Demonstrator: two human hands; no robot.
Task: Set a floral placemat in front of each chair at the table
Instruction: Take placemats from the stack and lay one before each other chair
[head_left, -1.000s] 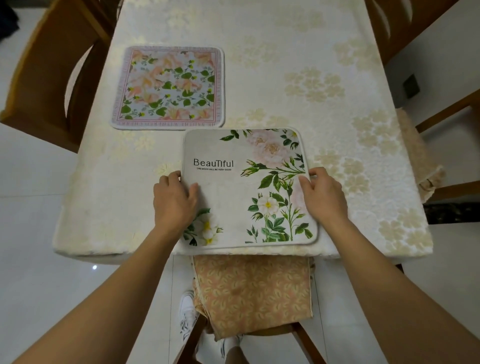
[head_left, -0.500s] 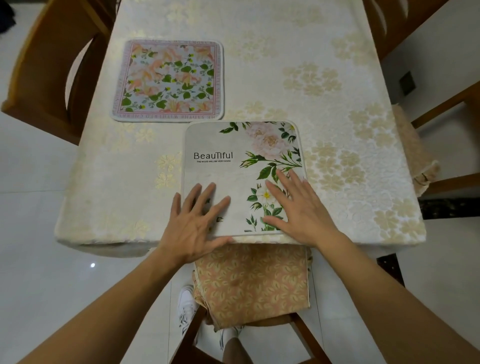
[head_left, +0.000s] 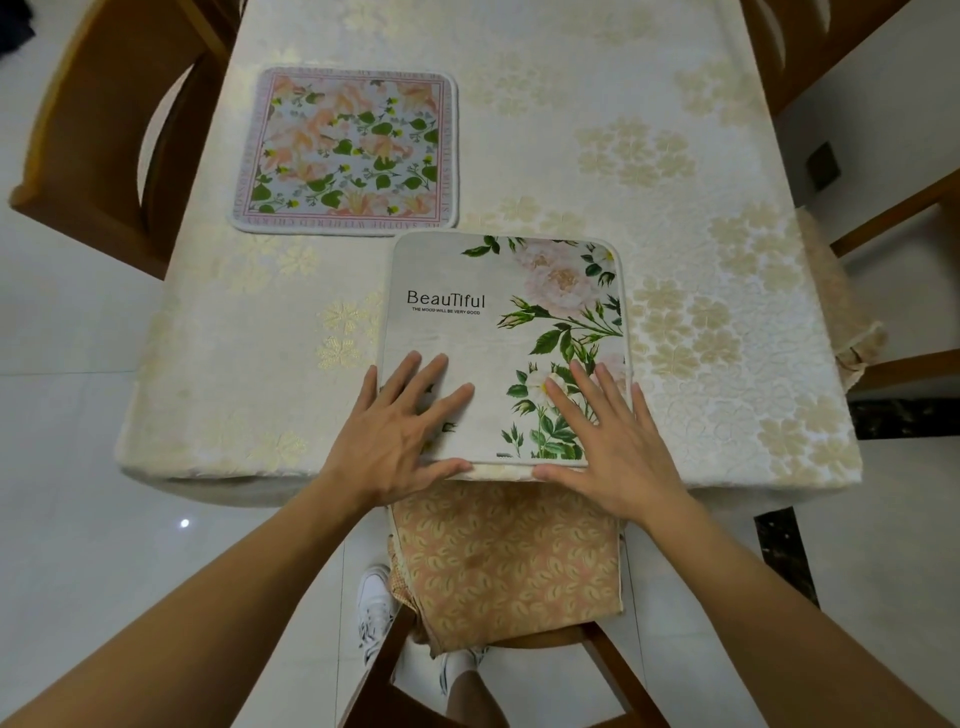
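Observation:
A white placemat (head_left: 467, 343) printed with "Beautiful" and roses lies flat at the table's near edge, above the near chair's cushion (head_left: 506, 564). My left hand (head_left: 400, 441) rests palm down on its lower left corner with fingers spread. Palm down on the lower right part lies my right hand (head_left: 605, 436), its fingers also spread. Neither hand grips the mat. A second placemat (head_left: 345, 150), pink-bordered with orange flowers and green leaves, lies flat at the table's left side, in front of the left chair (head_left: 111, 124).
The table (head_left: 649, 218) carries a cream cloth with gold flower patterns. Wooden chairs stand at the right (head_left: 893, 291) and far right (head_left: 795, 47). White tiled floor surrounds the table. My white shoes (head_left: 376, 613) show below the near chair.
My hands left the white mat's side edges and now lie flat and spread on its lower part. The mat sits slightly farther onto the table than a second ago.

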